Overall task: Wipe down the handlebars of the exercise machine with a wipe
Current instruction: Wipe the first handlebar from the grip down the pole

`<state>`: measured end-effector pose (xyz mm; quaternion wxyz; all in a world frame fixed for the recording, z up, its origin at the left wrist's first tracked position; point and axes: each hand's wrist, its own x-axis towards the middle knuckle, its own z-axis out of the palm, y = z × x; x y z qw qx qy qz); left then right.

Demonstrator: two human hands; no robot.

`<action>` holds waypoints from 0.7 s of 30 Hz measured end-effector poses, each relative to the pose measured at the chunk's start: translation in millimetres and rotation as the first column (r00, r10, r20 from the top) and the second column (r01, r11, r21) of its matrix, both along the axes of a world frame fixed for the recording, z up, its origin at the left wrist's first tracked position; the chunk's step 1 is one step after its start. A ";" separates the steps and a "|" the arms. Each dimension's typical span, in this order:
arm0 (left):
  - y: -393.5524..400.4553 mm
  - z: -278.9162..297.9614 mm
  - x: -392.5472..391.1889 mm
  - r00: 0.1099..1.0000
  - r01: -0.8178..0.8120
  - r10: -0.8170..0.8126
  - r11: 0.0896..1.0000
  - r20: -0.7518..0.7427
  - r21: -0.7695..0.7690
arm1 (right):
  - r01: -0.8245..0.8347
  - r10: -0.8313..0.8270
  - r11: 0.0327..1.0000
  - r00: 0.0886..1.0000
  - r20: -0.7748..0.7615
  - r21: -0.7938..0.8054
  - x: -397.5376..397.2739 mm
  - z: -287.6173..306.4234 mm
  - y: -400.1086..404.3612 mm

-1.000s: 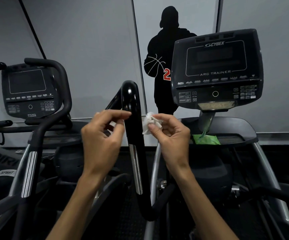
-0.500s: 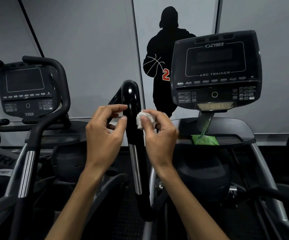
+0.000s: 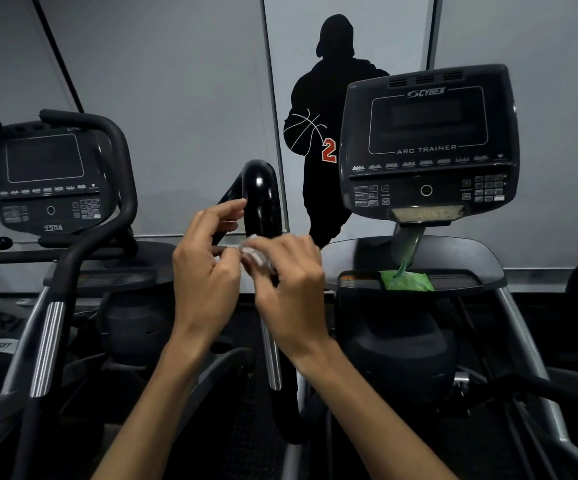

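The handlebar (image 3: 261, 199) is glossy black — a hard, smooth coat that catches a bright glint on its bend. Below that bend its finish changes to a polished metal strip (image 3: 273, 358), shiny as chrome. Against the handlebar sits the wipe (image 3: 254, 251), a thin white crumpled sheet, soft-looking, though blurred. Right of the handlebar, the console (image 3: 426, 147) is matt dark plastic with a faint sheen on its screen, and below it lies a green packet (image 3: 407, 280) — slick, crinkled film.
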<state>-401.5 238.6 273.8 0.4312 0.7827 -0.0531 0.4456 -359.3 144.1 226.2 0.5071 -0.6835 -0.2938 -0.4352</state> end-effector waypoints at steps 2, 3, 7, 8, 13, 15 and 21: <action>2.9 0.0 -1.7 1.000 -0.007 0.007 1.000 0.000 0.020 | 0.062 -0.062 0.997 0.998 0.023 0.035 0.7 -7.2 -0.5; 3.7 0.2 -2.1 1.000 -0.006 0.006 1.000 -0.001 0.030 | 0.084 -0.087 0.994 0.996 0.034 0.075 4.7 -2.5 0.5; 4.0 3.5 -3.3 1.000 0.005 -0.005 1.000 0.009 0.003 | 0.150 -0.161 0.978 0.985 0.068 0.144 19.6 26.1 9.5; 3.4 4.1 -3.8 1.000 0.008 -0.008 1.000 0.015 -0.003 | 0.161 -0.171 0.979 0.982 0.079 0.124 17.6 24.3 11.0; 5.8 1.7 -5.2 1.000 0.018 -0.017 1.000 0.012 -0.011 | 0.179 -0.178 0.984 0.979 0.103 -0.001 1.8 -17.5 -2.3; 6.2 1.4 -4.6 1.000 0.023 -0.023 1.000 0.004 -0.008 | 0.189 -0.195 0.979 0.977 0.084 0.071 9.6 -6.7 -5.7; -2.5 3.9 2.8 0.998 0.056 -0.056 0.998 0.025 0.010 | 0.128 -0.131 0.981 0.991 0.017 0.148 12.5 13.9 -0.9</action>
